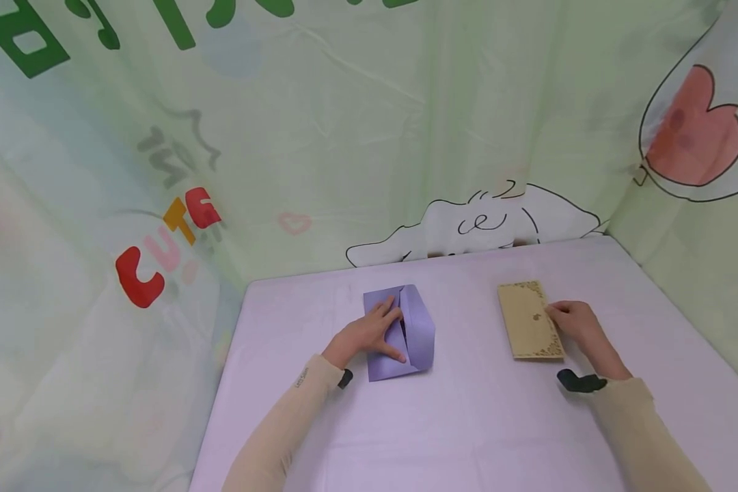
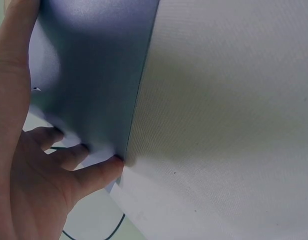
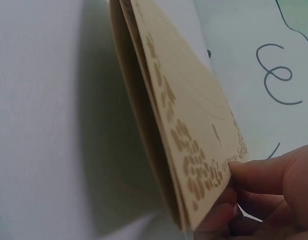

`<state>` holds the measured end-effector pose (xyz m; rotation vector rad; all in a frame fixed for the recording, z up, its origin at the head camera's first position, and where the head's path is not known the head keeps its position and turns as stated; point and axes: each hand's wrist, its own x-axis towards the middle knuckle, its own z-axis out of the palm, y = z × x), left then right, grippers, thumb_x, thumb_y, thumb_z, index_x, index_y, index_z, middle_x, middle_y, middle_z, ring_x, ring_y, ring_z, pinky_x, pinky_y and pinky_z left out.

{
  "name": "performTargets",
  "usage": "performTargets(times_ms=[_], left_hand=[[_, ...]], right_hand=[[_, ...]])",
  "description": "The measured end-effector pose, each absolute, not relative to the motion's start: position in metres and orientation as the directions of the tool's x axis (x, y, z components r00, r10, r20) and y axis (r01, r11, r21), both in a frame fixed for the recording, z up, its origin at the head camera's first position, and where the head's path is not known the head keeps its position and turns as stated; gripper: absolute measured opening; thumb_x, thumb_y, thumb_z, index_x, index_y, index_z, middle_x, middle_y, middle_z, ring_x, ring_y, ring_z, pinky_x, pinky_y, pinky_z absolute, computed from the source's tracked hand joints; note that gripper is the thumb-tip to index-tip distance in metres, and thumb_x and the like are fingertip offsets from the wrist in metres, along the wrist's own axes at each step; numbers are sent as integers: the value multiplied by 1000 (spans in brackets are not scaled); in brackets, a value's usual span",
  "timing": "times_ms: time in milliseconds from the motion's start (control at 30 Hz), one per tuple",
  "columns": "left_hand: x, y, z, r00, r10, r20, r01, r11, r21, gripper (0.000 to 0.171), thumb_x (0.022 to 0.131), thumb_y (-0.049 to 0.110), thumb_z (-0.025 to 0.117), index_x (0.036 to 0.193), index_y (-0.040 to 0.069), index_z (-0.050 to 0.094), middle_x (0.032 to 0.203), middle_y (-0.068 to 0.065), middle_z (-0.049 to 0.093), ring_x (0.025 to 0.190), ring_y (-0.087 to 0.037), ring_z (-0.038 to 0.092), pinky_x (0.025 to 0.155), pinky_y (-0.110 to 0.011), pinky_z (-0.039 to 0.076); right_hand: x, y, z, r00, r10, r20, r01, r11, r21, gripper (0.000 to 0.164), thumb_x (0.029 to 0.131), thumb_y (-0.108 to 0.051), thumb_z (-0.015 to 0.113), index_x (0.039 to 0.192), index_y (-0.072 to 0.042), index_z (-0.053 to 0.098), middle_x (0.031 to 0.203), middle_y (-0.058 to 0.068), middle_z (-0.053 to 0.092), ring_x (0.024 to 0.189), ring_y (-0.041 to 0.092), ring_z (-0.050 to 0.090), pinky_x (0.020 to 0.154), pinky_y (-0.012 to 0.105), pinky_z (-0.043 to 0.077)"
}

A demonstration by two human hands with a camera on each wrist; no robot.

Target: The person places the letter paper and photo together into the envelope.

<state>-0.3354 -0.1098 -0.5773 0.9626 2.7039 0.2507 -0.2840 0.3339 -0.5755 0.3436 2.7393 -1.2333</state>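
Note:
A purple envelope (image 1: pixel 418 335) lies on the table, its flap folded out to the right. My left hand (image 1: pixel 370 333) rests on it with thumb and fingers spread. In the left wrist view the fingertips touch the surface of the envelope (image 2: pixel 94 90) near its edge. To the right, a tan folded card (image 1: pixel 523 321) with brown ornamental corners is pinched along its right edge by my right hand (image 1: pixel 575 321). The right wrist view shows the card (image 3: pixel 188 105) tilted, its layers slightly parted, thumb on the printed face and fingers behind.
A pale lilac cloth covers the table (image 1: pixel 467 437). Behind it hangs a light green curtain (image 1: pixel 357 137) with cartoon prints, meeting the table's far edge. Dark wrist straps (image 1: pixel 581 381) show at both sleeves.

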Motion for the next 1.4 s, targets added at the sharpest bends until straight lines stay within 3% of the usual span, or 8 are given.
performTargets(times_ms=[133, 767, 1033, 1400], left_hand=[[-336, -110, -577, -744, 643, -183, 600, 763, 242, 86, 70, 72, 77, 133, 25, 40, 169, -17, 13, 151, -35, 28, 105, -47, 48], [-333, -108, -573, -749, 629, -209, 574, 773, 270, 86, 71, 68, 79, 134, 26, 40, 170, -14, 10, 153, -36, 24, 111, -49, 44], [-334, -108, -571, -745, 637, -198, 584, 767, 267, 85, 72, 68, 79, 133, 25, 40, 169, -16, 11, 152, -36, 26, 111, -46, 43], [-335, -108, -572, -745, 636, -202, 580, 767, 273, 85, 71, 67, 80, 133, 24, 40, 169, -16, 11, 152, -37, 26, 112, -47, 42]], right_hand=[[-287, 327, -574, -963, 155, -222, 270, 621, -736, 54, 107, -27, 41, 133, 20, 47, 124, 37, 56, 104, 38, 54, 81, 38, 48], [-296, 287, -574, -968, 123, -219, 249, 585, -772, 53, 107, -30, 43, 134, 15, 51, 128, 33, 56, 102, 30, 53, 76, 28, 45], [-301, 273, -577, -968, 120, -220, 249, 571, -782, 52, 107, -30, 45, 133, 14, 52, 126, 32, 58, 104, 32, 55, 81, 33, 47], [-301, 258, -580, -974, 80, -211, 219, 562, -798, 49, 106, -27, 47, 130, 15, 55, 121, 31, 62, 98, 28, 57, 73, 25, 46]])
